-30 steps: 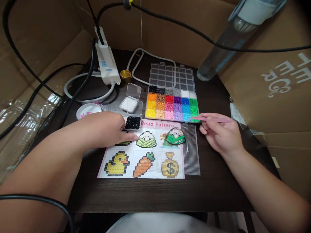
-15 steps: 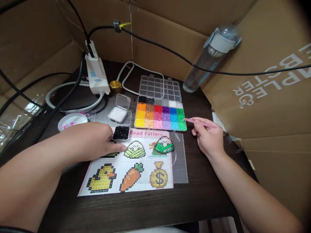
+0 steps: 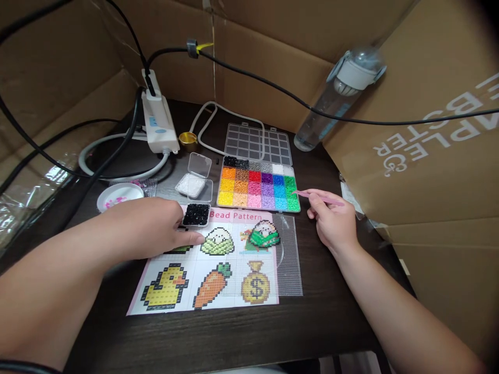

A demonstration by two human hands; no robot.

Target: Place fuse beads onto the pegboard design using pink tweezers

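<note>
Hands and bead layout on a dark wood-grain bench (image 3: 241, 337). R hand (image 3: 334, 221): narrow pinch, thumb & forefinger on slim pink tweezers (image 3: 318, 197), tips at the bright green beads in the R-hand col. of a clear plastic compartmented bead case (image 3: 249, 209); grip set behind the tips, prob. to keep the view unblocked. Its clear gridded lid (image 3: 255, 141) is folded back, leaving every colour within reach.

L hand (image 3: 166, 222): thumb extended, tip at the edge of a printed pale-green rice ball, perhaps as a place marker; other fingers curled & largely hidden (can't tell if they hold anything). Just beside it, a small clear box of black beads (image 3: 196, 225) overlaps the top of a pink-bordered paper pattern sheet (image 3: 191, 265).

Bead figure (image 3: 264, 234), white above & green below w/ dark outline: on a transparent square pegboard (image 3: 290, 259) over the sheet's R part, presumably so the print shows through. Beyond the L hand, a shallow round white dish (image 3: 133, 194) keeps loose pink beads together.
</note>
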